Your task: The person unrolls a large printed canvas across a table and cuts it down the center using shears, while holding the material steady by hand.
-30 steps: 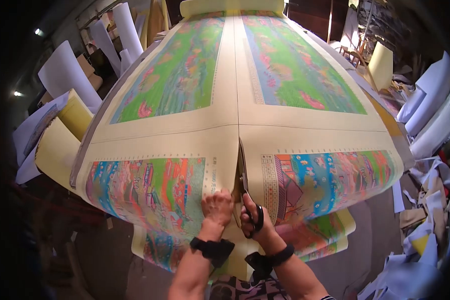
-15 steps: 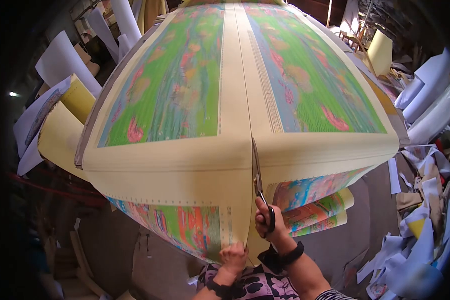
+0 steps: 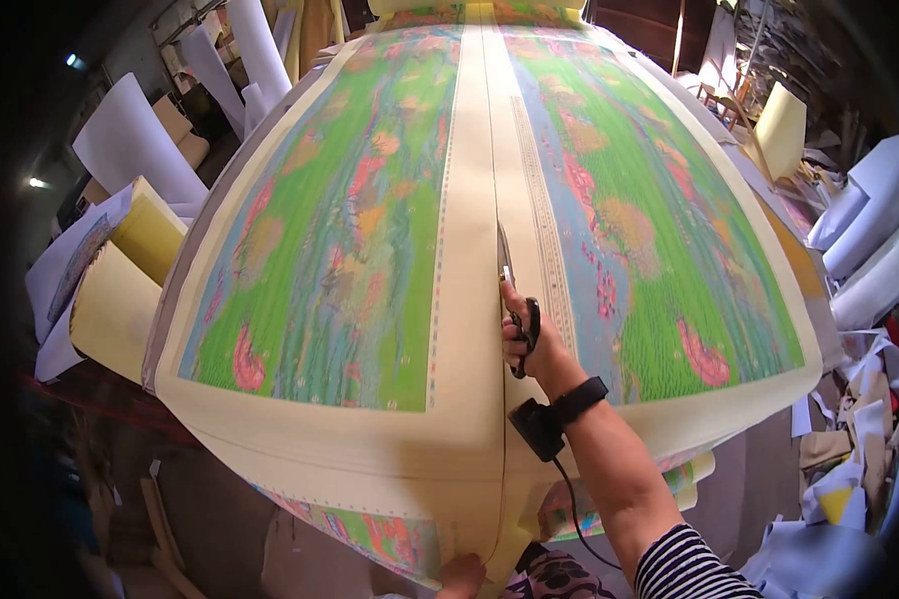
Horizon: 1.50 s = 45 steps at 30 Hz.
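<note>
A wide cream sheet (image 3: 469,439) printed with two green, blue and pink panels covers the table and hangs over its near edge. In my right hand (image 3: 529,344) is a pair of scissors (image 3: 530,324), fingers wrapped round the black handles. The blades lie on the bare strip between the panels, pointing away from me, along a lengthwise line. Behind them a slit runs down to the near edge. My left hand (image 3: 461,576), partly cut off at the bottom, is closed on the hanging sheet beside the slit. A black strap and cabled box sit on my right wrist.
Rolled white sheets (image 3: 135,140) and a curled yellow sheet (image 3: 120,309) stand to the left. At the right are more white rolls (image 3: 869,190) and a heap of paper scraps (image 3: 859,429). A chair (image 3: 729,105) stands near the far right corner.
My right hand and the scissors have moved away from me along the middle strip, and the slit is longer. My left hand appears lower, still at the sheet. The view has shifted.
</note>
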Each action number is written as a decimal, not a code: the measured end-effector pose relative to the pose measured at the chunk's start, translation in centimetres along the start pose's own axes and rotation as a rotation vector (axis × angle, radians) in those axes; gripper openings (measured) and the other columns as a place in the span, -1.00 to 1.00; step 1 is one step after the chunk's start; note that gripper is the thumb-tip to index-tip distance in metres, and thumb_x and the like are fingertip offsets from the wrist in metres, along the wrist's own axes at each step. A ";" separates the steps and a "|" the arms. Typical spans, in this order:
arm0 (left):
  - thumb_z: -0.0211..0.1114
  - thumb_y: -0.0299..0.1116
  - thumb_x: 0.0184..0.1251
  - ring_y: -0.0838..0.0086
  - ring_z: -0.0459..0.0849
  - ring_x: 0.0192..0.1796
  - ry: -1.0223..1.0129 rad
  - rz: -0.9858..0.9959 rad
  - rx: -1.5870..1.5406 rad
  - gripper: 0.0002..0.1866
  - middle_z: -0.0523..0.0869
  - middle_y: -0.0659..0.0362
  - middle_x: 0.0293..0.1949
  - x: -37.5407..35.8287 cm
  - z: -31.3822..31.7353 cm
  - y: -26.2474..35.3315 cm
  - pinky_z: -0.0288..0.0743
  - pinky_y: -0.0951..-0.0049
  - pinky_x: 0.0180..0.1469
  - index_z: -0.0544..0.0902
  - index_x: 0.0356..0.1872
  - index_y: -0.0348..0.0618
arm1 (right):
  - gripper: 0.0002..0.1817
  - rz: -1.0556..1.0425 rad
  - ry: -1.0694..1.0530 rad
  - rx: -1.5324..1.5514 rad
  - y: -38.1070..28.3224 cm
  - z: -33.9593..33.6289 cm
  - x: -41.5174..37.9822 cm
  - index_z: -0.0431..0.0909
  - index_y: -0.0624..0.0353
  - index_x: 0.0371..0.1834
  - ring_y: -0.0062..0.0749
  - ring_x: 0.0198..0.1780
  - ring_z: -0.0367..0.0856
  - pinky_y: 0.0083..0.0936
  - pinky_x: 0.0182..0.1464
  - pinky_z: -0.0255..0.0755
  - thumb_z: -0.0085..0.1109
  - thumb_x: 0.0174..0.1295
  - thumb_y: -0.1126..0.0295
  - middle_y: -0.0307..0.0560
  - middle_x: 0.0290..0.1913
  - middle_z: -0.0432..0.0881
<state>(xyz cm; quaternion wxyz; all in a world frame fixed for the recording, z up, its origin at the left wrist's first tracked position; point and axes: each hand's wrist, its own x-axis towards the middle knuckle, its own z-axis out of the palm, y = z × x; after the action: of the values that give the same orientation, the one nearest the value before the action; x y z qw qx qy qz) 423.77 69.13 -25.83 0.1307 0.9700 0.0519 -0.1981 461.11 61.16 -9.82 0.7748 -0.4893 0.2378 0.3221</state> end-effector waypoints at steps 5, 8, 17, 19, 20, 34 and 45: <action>0.22 -0.12 -0.19 0.27 0.48 -0.60 0.186 0.071 -0.403 -0.70 0.48 0.12 -0.65 8.3 -16.3 3.3 0.33 0.31 -0.56 0.45 -0.58 -0.14 | -0.45 0.165 -0.172 0.159 -2.2 -0.4 1.8 0.15 0.04 -0.67 -0.69 -0.87 -0.04 -0.67 -0.79 -0.08 0.13 -0.28 -0.19 -0.43 -0.84 0.04; 0.28 -0.13 -0.25 0.21 0.42 -0.42 0.685 0.261 -0.152 -0.51 0.44 0.03 -0.42 18.7 -25.2 6.0 0.31 0.33 -0.35 0.38 -0.30 -0.23 | -0.47 0.206 -0.290 0.313 -3.8 -0.4 1.5 0.22 0.07 -0.75 -0.69 -0.89 0.02 -0.72 -0.82 -0.07 0.07 -0.22 -0.19 -0.43 -0.87 0.08; 0.13 -0.31 -0.18 0.36 0.51 -0.30 0.396 0.004 0.258 -0.73 0.54 0.16 -0.40 35.4 -28.6 9.5 0.33 0.39 -0.28 0.49 -0.37 -0.16 | -0.48 0.230 -0.317 0.300 -5.0 -2.4 3.6 0.27 0.08 -0.78 -0.69 -0.90 0.03 -0.74 -0.84 -0.09 0.00 -0.16 -0.18 -0.41 -0.87 0.14; 0.03 -0.42 -0.11 0.41 0.59 -0.38 0.344 0.056 0.276 -0.86 0.60 0.17 -0.52 33.9 -27.9 9.1 0.43 0.49 -0.43 0.58 -0.63 -0.10 | -0.49 0.174 -0.263 0.206 -3.8 -3.3 3.6 0.27 0.07 -0.79 -0.70 -0.91 0.04 -0.73 -0.85 -0.09 0.01 -0.16 -0.18 -0.40 -0.87 0.15; 0.03 -0.42 -0.11 0.41 0.59 -0.38 0.338 0.056 0.286 -0.86 0.60 0.17 -0.52 33.3 -27.7 9.0 0.43 0.49 -0.43 0.58 -0.63 -0.10 | -0.49 0.112 -0.206 0.120 -3.2 -3.6 3.3 0.27 0.06 -0.80 -0.70 -0.91 0.04 -0.72 -0.86 -0.08 0.01 -0.16 -0.18 -0.40 -0.88 0.16; 0.09 -0.27 -0.07 0.20 0.52 -0.61 0.587 0.115 -0.007 -0.81 0.50 0.04 -0.72 30.5 -26.5 8.6 0.39 0.31 -0.56 0.44 -0.71 -0.12 | -0.58 0.055 -0.092 0.168 -1.3 -2.7 -0.8 0.25 0.06 -0.68 -0.67 -0.91 0.08 -0.70 -0.87 -0.02 0.04 -0.09 -0.06 -0.39 -0.84 0.18; 0.17 -0.30 -0.17 0.31 0.48 -0.67 0.425 0.174 -0.081 -0.83 0.47 0.13 -0.73 28.1 -25.2 7.2 0.32 0.38 -0.62 0.38 -0.71 -0.09 | -0.62 0.014 0.032 0.047 -2.9 -0.6 0.5 0.22 0.10 -0.69 -0.67 -0.90 0.08 -0.72 -0.88 -0.08 -0.01 0.01 0.06 -0.35 -0.81 0.18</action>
<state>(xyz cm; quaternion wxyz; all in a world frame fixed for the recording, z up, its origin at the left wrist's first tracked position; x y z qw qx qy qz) 459.89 70.49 -12.99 0.1721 0.9848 0.0026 0.0251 463.58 59.87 -8.64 0.7800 -0.4742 0.2610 0.3141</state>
